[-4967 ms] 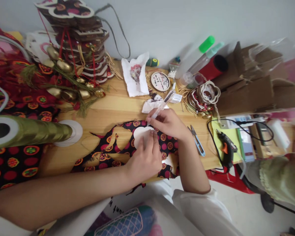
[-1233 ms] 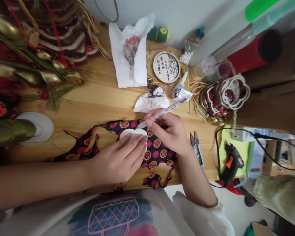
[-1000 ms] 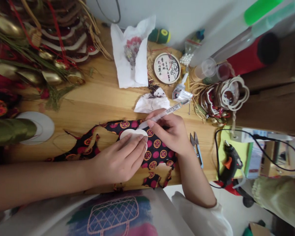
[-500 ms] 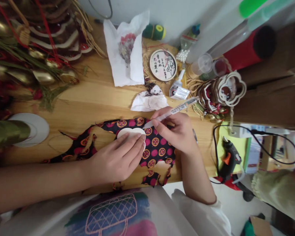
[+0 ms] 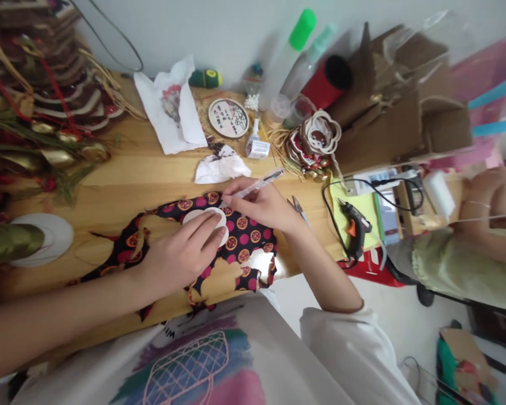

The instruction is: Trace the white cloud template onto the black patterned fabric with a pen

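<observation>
Several gaps are already in the cloth's (image 5: 243,232) near part. The left hand (image 5: 175,256), fingers nearly flat, presses the template (image 5: 193,215) onto what remains. Farther, the right hand (image 5: 257,205) pinches a pen (image 5: 262,182), its tip beside the template's edge. How much outline is drawn, I cannot tell. Snips (image 5: 299,207) lie beyond on the worktop (image 5: 124,180).
</observation>
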A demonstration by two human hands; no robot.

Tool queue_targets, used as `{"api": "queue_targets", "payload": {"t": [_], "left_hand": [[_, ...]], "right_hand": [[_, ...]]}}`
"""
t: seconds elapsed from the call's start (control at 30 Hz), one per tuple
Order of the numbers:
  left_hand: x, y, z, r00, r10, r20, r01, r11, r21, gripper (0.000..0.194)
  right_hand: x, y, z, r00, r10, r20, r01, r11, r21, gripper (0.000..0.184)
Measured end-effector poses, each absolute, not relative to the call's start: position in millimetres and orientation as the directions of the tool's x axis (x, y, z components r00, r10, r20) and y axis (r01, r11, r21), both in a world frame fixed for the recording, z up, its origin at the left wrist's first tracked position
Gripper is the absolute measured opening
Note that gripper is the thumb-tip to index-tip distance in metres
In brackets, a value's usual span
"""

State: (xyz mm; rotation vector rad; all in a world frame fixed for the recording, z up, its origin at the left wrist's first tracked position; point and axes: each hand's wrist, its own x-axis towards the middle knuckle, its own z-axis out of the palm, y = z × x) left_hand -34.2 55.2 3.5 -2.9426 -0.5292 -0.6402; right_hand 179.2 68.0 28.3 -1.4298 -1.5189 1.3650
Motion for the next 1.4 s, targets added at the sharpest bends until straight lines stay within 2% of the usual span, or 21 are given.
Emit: {"api": "queue_targets", "payload": {"t": [0.27,0.43,0.73,1.0,1.2,1.4], "left_hand": [[-34,58,4,0.867,0.24,0.437,0.296,-0.953,-0.064,0.019],[-33,57,2,0.863,0.247,0.44,0.302,-0.952,-0.057,0.019],[-33,58,4,0.859,0.237,0.454,0.301,-0.951,-0.074,0.019],[-32,60,1,0.871,0.224,0.438,0.274,-0.96,-0.053,0.025],[-34,59,-1,0.878,0.233,0.417,0.28,-0.959,-0.054,0.025],[-34,59,2,0.883,0.247,0.399,0.297,-0.953,-0.067,0.026]], "right_hand": [[173,38,20,-0.022,0.981,-0.194,0.233,-0.183,-0.955,0.013],[170,21,22,0.059,0.982,-0.177,0.247,-0.187,-0.951,0.014],[163,1,28,0.061,0.978,-0.201,0.275,-0.209,-0.938,0.012],[161,0,25,0.069,0.981,-0.181,0.282,-0.193,-0.94,0.012],[160,4,22,0.151,0.976,-0.157,0.262,-0.193,-0.945,0.011],[157,2,25,0.135,0.982,-0.135,0.284,-0.169,-0.944,0.008]]}}
